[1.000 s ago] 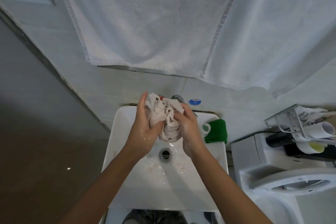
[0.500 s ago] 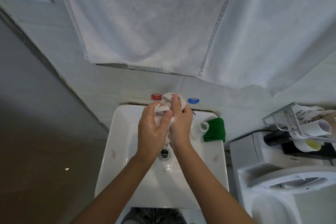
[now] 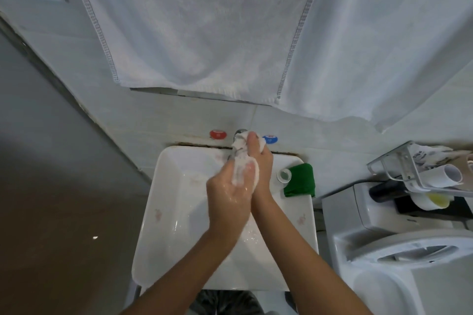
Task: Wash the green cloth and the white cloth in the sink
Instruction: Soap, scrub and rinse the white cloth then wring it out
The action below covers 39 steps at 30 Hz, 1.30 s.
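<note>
**Over the sink, both your hands work the white cloth**

At the left of the basin, the sink shows a bare, wet white wall. Your left hand presses its palm against the white cloth, fingers curled round the soapy wad. Your right hand grips the same cloth from the other side, thumb raised near the tap, between the red knob and the blue knob. Further right, the green cloth lies folded on the sink's back right corner, just beside a small clear cap.
</note>
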Motion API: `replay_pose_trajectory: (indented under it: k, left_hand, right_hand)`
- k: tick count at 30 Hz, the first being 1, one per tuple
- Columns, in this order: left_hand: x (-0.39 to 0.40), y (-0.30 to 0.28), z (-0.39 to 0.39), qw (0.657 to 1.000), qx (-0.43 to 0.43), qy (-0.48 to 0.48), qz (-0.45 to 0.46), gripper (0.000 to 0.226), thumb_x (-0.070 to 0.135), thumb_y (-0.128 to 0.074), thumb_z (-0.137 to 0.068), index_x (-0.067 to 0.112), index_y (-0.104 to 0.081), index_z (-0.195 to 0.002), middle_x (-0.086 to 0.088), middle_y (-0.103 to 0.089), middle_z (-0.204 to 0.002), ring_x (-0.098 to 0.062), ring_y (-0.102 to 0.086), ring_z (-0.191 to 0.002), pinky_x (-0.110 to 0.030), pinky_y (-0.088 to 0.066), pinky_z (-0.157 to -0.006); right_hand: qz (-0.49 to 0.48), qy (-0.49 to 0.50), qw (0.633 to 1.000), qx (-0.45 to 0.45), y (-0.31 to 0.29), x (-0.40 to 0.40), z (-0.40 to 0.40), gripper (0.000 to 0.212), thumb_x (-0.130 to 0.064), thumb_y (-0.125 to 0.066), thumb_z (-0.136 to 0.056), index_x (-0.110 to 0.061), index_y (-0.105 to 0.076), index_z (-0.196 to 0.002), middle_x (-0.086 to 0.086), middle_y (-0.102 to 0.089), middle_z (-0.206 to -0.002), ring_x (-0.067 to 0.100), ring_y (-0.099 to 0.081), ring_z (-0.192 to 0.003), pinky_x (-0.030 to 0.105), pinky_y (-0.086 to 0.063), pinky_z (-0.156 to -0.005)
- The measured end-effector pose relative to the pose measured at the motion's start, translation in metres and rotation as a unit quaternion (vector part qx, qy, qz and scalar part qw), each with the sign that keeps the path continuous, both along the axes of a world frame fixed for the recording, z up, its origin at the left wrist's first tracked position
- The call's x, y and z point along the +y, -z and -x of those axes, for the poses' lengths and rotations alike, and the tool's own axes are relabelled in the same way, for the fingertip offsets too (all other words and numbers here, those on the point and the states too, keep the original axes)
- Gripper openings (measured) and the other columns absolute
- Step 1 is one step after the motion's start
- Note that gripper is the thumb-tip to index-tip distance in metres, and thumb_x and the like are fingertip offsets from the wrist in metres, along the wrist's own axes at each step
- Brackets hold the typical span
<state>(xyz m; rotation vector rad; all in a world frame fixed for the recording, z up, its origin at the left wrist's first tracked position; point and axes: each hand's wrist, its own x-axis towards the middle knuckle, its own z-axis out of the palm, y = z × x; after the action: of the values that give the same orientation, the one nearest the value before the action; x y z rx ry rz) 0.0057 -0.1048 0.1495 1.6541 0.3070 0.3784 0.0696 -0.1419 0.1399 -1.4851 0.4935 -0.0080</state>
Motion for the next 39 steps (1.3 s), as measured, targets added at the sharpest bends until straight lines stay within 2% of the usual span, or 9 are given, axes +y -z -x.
replay_pose_trajectory:
  k: [5,9,12,17,20,24,30,36,39]
  left_hand:
    - [0.040,0.004,-0.059,0.995,0.073,-0.067,0.006,0.025,0.025,-0.059,-0.092,0.022,-0.057,-0.067,0.002,-0.060,-0.064,-0.010,-0.058,-0.062,-0.027,-0.047,-0.061]
    - [0.015,0.010,-0.021,0.996,0.075,-0.041,0.008,0.018,0.024,-0.059,-0.092,0.017,-0.060,-0.076,0.004,-0.063,-0.068,0.002,-0.060,-0.062,-0.011,-0.045,-0.057]
    - [0.002,0.004,-0.006,0.999,0.042,-0.019,0.007,0.015,0.027,-0.060,-0.092,0.014,-0.063,-0.083,0.003,-0.066,-0.071,-0.004,-0.064,-0.065,-0.018,-0.052,-0.060]
    - [0.044,0.004,-0.064,0.993,0.104,-0.051,0.037,0.027,0.023,-0.061,-0.088,0.024,-0.055,-0.062,0.006,-0.057,-0.059,-0.014,-0.055,-0.061,-0.028,-0.046,-0.063]
    - [0.032,0.006,-0.049,0.988,0.118,-0.022,0.094,0.023,0.026,-0.058,-0.089,0.022,-0.055,-0.067,0.007,-0.057,-0.058,-0.013,-0.057,-0.065,-0.020,-0.046,-0.062]
    - [-0.001,-0.008,-0.006,0.995,0.074,-0.002,0.062,0.016,0.018,-0.056,-0.092,0.018,-0.062,-0.077,0.011,-0.061,-0.063,0.001,-0.059,-0.062,-0.010,-0.044,-0.058]
    - [0.043,-0.007,-0.060,0.983,0.091,-0.106,0.115,0.039,0.017,-0.057,-0.089,0.027,-0.047,-0.053,0.013,-0.046,-0.050,-0.004,-0.045,-0.050,-0.026,-0.039,-0.059]
    - [-0.002,-0.008,-0.014,0.994,0.070,-0.069,0.052,0.023,0.022,-0.051,-0.097,0.029,-0.055,-0.075,0.011,-0.061,-0.071,0.010,-0.059,-0.064,-0.005,-0.042,-0.058]
    - [0.021,-0.007,-0.046,0.989,0.076,-0.101,0.071,0.027,0.023,-0.057,-0.093,0.025,-0.051,-0.067,0.011,-0.056,-0.061,0.002,-0.055,-0.055,-0.014,-0.044,-0.059]
  right_hand:
    - [-0.030,-0.087,0.994,0.053,0.001,0.011,0.046,0.025,-0.031,-0.046,-0.101,-0.025,-0.067,-0.089,-0.002,-0.073,-0.084,0.010,-0.069,-0.081,0.025,-0.056,-0.074]
    - [-0.022,-0.043,0.998,0.029,0.001,0.003,0.018,0.027,-0.026,-0.050,-0.099,-0.014,-0.056,-0.075,-0.003,-0.057,-0.061,0.011,-0.057,-0.057,0.021,-0.045,-0.052]
    - [-0.066,-0.019,0.997,0.032,0.001,-0.001,0.005,0.026,-0.019,-0.051,-0.099,-0.011,-0.046,-0.074,0.001,-0.043,-0.058,0.013,-0.046,-0.052,0.022,-0.039,-0.047]
    - [-0.032,-0.138,0.988,0.067,-0.006,0.009,0.045,0.030,-0.028,-0.040,-0.103,-0.018,-0.066,-0.090,0.005,-0.072,-0.086,0.016,-0.069,-0.085,0.029,-0.056,-0.075]
    - [-0.003,-0.109,0.994,-0.005,-0.010,0.002,0.020,0.025,-0.023,-0.050,-0.099,-0.016,-0.060,-0.077,0.003,-0.063,-0.072,0.013,-0.064,-0.071,0.033,-0.054,-0.071]
    - [0.000,-0.091,0.995,-0.041,-0.013,-0.012,-0.004,0.023,-0.017,-0.047,-0.102,-0.027,-0.051,-0.081,-0.010,-0.055,-0.078,-0.006,-0.059,-0.063,0.011,-0.048,-0.061]
    - [-0.006,-0.142,0.990,0.011,-0.016,0.011,0.039,0.027,-0.023,-0.046,-0.099,-0.010,-0.064,-0.083,0.010,-0.066,-0.077,0.014,-0.066,-0.077,0.030,-0.053,-0.073]
    - [-0.011,-0.004,0.999,0.032,-0.026,0.003,-0.013,0.038,-0.018,-0.053,-0.093,-0.021,-0.038,-0.057,-0.012,-0.037,-0.043,0.005,-0.036,-0.041,0.027,-0.033,-0.049]
    - [0.021,-0.066,0.998,-0.007,-0.025,0.012,0.017,0.032,-0.016,-0.050,-0.097,-0.020,-0.051,-0.065,-0.010,-0.052,-0.053,0.001,-0.050,-0.049,0.021,-0.042,-0.052]
